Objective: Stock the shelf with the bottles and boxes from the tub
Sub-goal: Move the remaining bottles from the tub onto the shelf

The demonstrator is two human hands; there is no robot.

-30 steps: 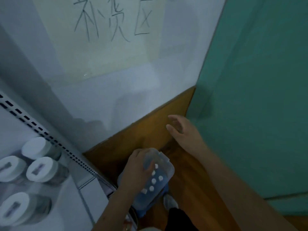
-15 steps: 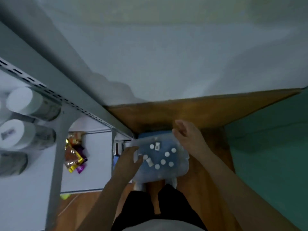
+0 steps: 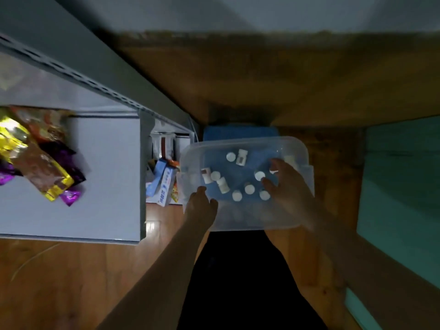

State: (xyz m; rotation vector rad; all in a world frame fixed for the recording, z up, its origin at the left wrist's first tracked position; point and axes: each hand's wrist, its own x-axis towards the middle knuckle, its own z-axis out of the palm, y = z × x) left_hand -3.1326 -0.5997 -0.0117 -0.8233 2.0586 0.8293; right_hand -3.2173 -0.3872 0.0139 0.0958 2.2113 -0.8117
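Nearest the camera, dark trousers [image 3: 238,282] are seen from above, with two bare forearms reaching forward over a wooden floor [image 3: 59,282].

The left hand [image 3: 201,208] is placed at the near-left rim of a clear plastic tub [image 3: 295,148]; its fingers are curled over the edge, so the grip is closed on the tub wall. The right hand [image 3: 285,186] is lowered inside the tub on the right side. Its fingers are bent toward the white-capped bottles [image 3: 249,188] there, with fingertips at or just beside one cap. Whether a bottle is actually grasped cannot be told; the frame is dim and blurred.

Inside the tub, small white bottles are scattered: several stand upright with round caps showing, and at least three lie on their sides. A further pale item is seen against the far-right wall, partly hidden by the right hand. No boxes can be made out in the tub. The tub is set on something blue [image 3: 240,133], which shows through its base and beyond its far rim.

To the left, a grey metal shelf [image 3: 107,163] is recorded. Foil snack packets [image 3: 38,158] in yellow, purple and brown lie on its upper level. On a lower level, just left of the tub, blue-and-white boxes [image 3: 164,184] are stacked at a tilt, with white cartons [image 3: 164,146] behind them.

Farther off, a wooden skirting band [image 3: 285,75] meets a pale wall [image 3: 238,10]. A teal panel [image 3: 400,186] is noted at the right.
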